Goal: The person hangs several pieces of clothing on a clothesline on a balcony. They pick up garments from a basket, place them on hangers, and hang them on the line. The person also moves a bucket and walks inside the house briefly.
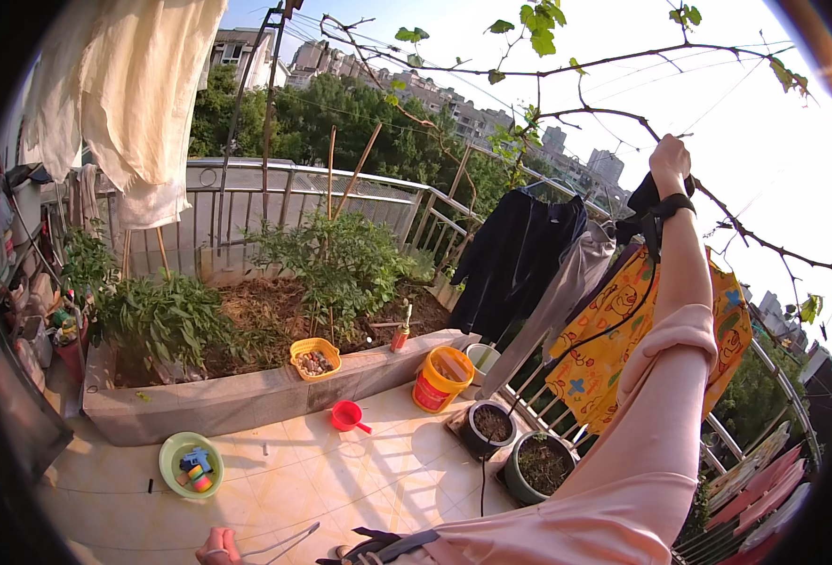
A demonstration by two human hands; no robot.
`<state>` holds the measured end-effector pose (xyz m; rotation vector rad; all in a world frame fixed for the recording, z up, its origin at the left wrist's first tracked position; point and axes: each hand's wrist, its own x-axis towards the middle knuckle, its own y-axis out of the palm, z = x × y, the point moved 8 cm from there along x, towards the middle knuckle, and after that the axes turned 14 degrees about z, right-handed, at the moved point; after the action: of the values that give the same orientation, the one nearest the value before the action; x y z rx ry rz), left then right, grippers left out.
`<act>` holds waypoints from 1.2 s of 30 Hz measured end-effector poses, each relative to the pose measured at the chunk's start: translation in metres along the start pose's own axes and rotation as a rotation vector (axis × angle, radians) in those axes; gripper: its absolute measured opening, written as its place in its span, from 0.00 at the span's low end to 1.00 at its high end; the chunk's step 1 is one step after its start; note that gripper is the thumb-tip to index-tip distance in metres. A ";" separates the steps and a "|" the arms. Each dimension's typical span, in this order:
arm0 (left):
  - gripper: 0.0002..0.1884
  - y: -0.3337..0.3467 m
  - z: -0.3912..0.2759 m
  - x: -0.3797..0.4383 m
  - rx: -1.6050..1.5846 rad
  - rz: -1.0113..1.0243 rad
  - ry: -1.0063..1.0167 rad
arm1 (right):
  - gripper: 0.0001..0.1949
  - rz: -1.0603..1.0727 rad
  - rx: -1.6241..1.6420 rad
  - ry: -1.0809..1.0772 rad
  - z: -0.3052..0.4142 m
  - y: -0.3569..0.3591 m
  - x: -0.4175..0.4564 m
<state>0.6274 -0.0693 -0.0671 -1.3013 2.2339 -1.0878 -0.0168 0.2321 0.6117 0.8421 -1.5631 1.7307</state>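
Note:
My right hand (670, 157) is raised at the upper right, its fingers closed at a dark cloth item (638, 205) beside a vine branch; what exactly it grips is unclear. A black strap circles that wrist. My left hand (220, 545) is low at the bottom edge, closed around a thin wire hanger (282, 542). Behind and below the raised arm hang a yellow patterned cloth (599, 339), grey trousers (564, 289) and a dark long-sleeved top (522, 247).
A raised planter (246, 406) with plants borders the tiled floor (303, 480). Near it are a yellow basket (315, 359), a yellow bucket (443, 378), a red dipper (346, 415), a green basin (191, 465) and plant pots (542, 466). Pale cloth (141, 99) hangs left. A metal railing (359, 183) runs behind.

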 end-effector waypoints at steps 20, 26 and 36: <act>0.06 -0.061 -0.024 -0.031 -0.262 -0.139 0.023 | 0.38 -0.191 0.088 -0.642 0.170 -0.032 -0.228; 0.19 -0.147 0.019 -0.100 -0.253 -0.357 0.104 | 0.40 0.786 1.057 -2.064 0.257 -0.161 -0.715; 0.31 -0.241 0.147 -0.223 -0.236 -0.699 -0.174 | 0.13 1.841 1.214 -2.602 0.263 -0.350 -1.090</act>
<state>0.9770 -0.0160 -0.0007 -2.2825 1.8486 -0.8677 0.9119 -0.0531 -0.0491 -0.5102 0.2124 -0.1072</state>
